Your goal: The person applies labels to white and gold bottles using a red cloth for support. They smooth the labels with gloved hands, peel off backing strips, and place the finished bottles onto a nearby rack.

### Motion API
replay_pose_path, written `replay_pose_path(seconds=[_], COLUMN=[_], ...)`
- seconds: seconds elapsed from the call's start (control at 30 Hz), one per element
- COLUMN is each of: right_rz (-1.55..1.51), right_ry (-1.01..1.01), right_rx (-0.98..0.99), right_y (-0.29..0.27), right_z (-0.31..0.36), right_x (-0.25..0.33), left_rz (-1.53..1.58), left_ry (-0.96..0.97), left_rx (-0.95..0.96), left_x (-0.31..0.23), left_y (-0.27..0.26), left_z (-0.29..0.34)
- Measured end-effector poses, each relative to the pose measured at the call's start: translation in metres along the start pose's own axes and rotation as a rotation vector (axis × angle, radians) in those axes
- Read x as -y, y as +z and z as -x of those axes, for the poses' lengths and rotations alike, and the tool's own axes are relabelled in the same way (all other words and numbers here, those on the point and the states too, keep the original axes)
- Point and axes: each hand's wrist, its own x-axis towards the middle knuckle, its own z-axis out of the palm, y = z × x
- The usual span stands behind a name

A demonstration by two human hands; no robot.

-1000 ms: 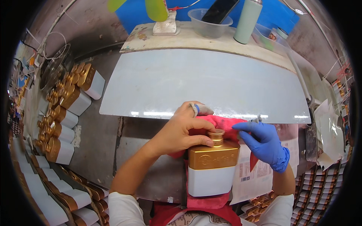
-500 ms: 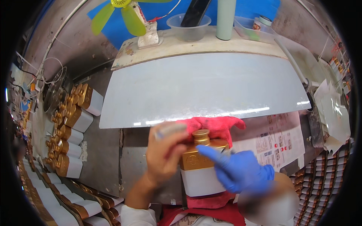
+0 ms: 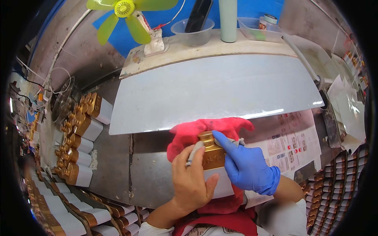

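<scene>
A flat-sided bottle (image 3: 213, 156) with a white body and a gold, embossed shoulder and neck rests on a pink-red cloth (image 3: 181, 131) in front of me. My left hand (image 3: 193, 179) is bare and closes on the bottle's left side, the thumb across its front. A whitish wrap (image 3: 195, 151) covers fingertips of that hand. My right hand (image 3: 250, 167), in a blue glove, grips the bottle's right shoulder, one finger against the neck. A scrap of greyish-white cloth (image 3: 238, 142) sticks out from under the gloved fingers. Both hands hide part of the bottle.
A pale board (image 3: 216, 90) lies beyond the bottle, with printed paper (image 3: 293, 143) at its right. Similar bottles (image 3: 80, 157) stand in rows at left and lower right. A green fan (image 3: 124, 8), plastic bowl (image 3: 193, 31) and pale green tumbler (image 3: 228, 21) stand at the back.
My left hand has come in from beside the bottle to touch its left side. The gloved hand has shifted up along the right shoulder. The whole view has shifted slightly.
</scene>
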Motion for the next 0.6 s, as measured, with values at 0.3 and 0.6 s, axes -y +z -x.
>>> replay_pose_path(seconds=[0.3, 0.6], right_rz=[-0.280, -0.472], right_ry=[-0.012, 0.197], right_rx=[0.023, -0.057], right_y=[-0.001, -0.024], right_z=[-0.012, 0.019], right_x=[-0.031, -0.045], left_rz=[0.591, 0.323], left_ry=[-0.441, 0.103], left_rx=[0.098, -0.015], left_x=[0.025, 0.051], left_y=[0.005, -0.001], left_z=[-0.029, 0.005])
